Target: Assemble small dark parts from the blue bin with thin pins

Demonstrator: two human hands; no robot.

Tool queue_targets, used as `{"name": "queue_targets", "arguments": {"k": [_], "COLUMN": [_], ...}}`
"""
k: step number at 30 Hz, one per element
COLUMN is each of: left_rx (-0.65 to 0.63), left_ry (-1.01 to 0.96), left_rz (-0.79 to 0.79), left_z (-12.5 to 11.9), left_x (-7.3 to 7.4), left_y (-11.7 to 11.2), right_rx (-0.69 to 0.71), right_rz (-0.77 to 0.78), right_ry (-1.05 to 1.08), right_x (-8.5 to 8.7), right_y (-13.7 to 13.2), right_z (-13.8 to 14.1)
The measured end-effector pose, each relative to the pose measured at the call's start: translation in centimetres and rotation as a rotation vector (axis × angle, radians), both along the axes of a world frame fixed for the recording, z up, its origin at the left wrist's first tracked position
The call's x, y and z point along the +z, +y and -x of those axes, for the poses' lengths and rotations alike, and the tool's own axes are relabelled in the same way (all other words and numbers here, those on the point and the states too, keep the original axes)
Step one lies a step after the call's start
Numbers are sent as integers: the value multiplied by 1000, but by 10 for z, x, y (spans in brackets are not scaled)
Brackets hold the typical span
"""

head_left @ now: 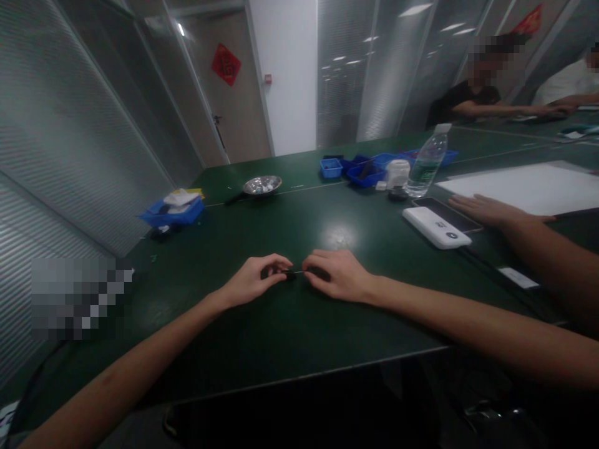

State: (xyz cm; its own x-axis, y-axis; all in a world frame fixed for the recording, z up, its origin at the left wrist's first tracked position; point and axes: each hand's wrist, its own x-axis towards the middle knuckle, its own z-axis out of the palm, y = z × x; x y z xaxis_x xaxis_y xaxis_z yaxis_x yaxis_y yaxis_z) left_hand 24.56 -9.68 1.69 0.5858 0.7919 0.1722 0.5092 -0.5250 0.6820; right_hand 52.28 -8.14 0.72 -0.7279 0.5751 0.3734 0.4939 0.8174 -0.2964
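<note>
My left hand is just above the green table, its thumb and fingertips pinched at a small dark piece. From this piece a thin pale shaft runs across to my right hand. My right hand is curled, thumb and fingertips closed at the shaft's other end; a dark patch inside it may be an object or shadow. The exact kind of the small thing is too blurred to tell. Both hands are close together, fingertips facing each other.
Another person's hand lies at the right by a phone, a white power bank and a white sheet. Farther back are a water bottle, blue trays, a small pan and a blue box.
</note>
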Motion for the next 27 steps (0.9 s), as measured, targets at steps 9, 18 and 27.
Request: {"name": "queue_targets", "arguments": {"k": [9, 18, 27], "left_rx": [-25, 45, 142], "left_ry": [-16, -18, 178], "left_rz": [76, 142, -128], "left_z": [-13, -7, 30], "left_x": [-2, 2, -8], "left_y": [-6, 0, 20], "right_rx": [85, -73, -129], "right_rz": [-67, -35, 46], "right_ry": [-48, -8, -23], "right_x": [-2, -5, -4], "right_y": [-3, 3, 4], "right_z": [3, 3, 2]}}
